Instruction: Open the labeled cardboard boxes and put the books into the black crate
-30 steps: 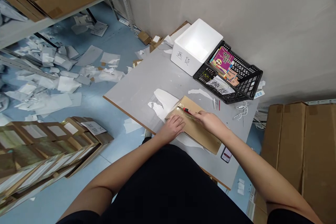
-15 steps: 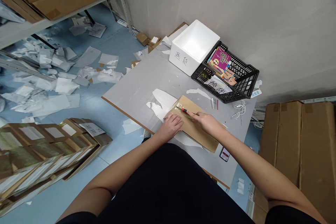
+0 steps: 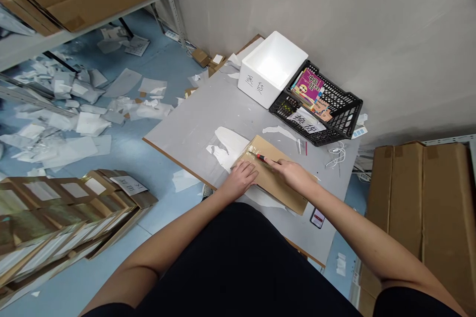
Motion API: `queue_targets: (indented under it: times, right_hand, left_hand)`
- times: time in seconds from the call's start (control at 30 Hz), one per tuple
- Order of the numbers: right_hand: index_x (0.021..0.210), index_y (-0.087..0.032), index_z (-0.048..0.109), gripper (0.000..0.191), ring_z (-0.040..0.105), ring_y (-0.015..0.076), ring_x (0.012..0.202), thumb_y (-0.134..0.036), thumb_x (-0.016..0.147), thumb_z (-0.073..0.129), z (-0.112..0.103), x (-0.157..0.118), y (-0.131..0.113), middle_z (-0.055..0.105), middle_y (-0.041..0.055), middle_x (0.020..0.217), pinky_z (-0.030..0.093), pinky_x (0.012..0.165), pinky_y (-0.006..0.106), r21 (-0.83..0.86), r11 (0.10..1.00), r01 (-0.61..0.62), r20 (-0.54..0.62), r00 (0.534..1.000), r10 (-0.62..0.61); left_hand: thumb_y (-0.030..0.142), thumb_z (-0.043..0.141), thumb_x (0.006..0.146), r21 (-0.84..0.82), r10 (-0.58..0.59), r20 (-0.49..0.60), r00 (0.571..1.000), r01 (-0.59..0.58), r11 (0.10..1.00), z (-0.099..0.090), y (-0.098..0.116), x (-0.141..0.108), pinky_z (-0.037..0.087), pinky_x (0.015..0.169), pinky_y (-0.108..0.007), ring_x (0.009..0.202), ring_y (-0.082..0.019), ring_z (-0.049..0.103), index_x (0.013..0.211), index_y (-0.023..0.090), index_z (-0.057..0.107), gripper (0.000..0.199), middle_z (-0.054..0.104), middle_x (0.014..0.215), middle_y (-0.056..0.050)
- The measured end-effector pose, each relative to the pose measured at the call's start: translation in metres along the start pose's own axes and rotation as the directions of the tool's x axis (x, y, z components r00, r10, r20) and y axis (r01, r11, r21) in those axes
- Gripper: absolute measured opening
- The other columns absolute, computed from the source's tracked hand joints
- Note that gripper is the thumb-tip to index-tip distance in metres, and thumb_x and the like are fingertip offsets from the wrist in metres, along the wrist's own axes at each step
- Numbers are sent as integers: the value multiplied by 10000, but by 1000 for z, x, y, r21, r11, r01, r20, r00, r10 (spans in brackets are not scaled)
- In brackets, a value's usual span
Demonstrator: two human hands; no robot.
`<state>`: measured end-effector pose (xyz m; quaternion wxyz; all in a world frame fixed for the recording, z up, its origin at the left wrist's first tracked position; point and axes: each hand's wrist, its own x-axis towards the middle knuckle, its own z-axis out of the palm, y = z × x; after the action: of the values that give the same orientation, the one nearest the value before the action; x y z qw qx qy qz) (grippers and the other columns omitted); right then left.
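A flat brown cardboard parcel (image 3: 277, 181) lies on the grey table, clear tape shining at its far left end. My right hand (image 3: 292, 173) is closed round a red and black utility knife (image 3: 261, 157), index finger stretched along it. The knife's front end is at the taped part of the cardboard; I cannot tell how deep the blade sits. On the parcel's near left edge rests my left hand (image 3: 243, 177), fingers laid on the cardboard and holding nothing. Torn white paper (image 3: 232, 141) lies beside the parcel and partly under it.
A white foam box (image 3: 256, 84) and a black crate (image 3: 336, 109) with books stand along the table's wall side. A phone (image 3: 317, 218) lies near the right edge. Parcels (image 3: 40, 190) stand at left, large cartons (image 3: 405, 198) at right. Paper scraps litter the floor.
The view has shifted slightly. Both hands keep nearly the same places on the parcel, and the knife is still at the taped end.
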<state>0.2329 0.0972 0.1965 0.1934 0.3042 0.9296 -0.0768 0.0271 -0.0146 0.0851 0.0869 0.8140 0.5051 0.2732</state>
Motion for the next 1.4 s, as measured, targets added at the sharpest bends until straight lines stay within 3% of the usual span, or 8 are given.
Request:
queue_targets:
  times: [0.27,0.6,1.03,1.23,1.4]
  right_hand:
    - [1535,-376,123,785,600,168,739,-44,877,395,-7,-4,-1,599,37,899,364,637,245,-66,998,3,54,999,1]
    - [1542,-359,83,754,601,180,704,-71,902,360,4,-14,-9,603,66,963,394,655,278,-124,991,-41,61,997,48]
    - [1524,-403,164,794,586,157,705,-44,856,398,12,-27,6,593,28,904,347,610,249,-79,995,-56,77,995,62]
    - [1511,-420,210,775,572,154,687,-48,862,417,22,-48,18,582,18,857,293,559,246,-68,995,-70,73,995,75]
    - [1503,-428,236,743,564,149,702,-68,882,428,33,-74,27,581,9,861,325,593,238,-34,993,-112,47,992,114]
  left_hand:
    - [310,570,903,32,19,-8,1000,-18,999,0,-1,0,347,1076,-529,1213,-291,488,1186,187,603,311,590,1250,-134]
    - [296,559,905,-1,9,7,1000,-9,1000,-2,-1,1,348,1076,-529,1232,-292,471,1208,188,592,323,589,1258,-131]
    - [304,560,907,0,1,0,1000,-1,1000,-3,1,0,350,1078,-528,1227,-287,480,1182,193,597,299,590,1250,-130]
    - [290,544,913,15,13,1,1000,-13,1000,-1,0,0,346,1087,-525,1228,-286,478,1199,185,590,308,595,1234,-130]
    - [300,534,918,11,20,-1,1000,-20,1000,-1,-1,0,346,1085,-531,1236,-294,472,1193,190,591,302,591,1232,-132]
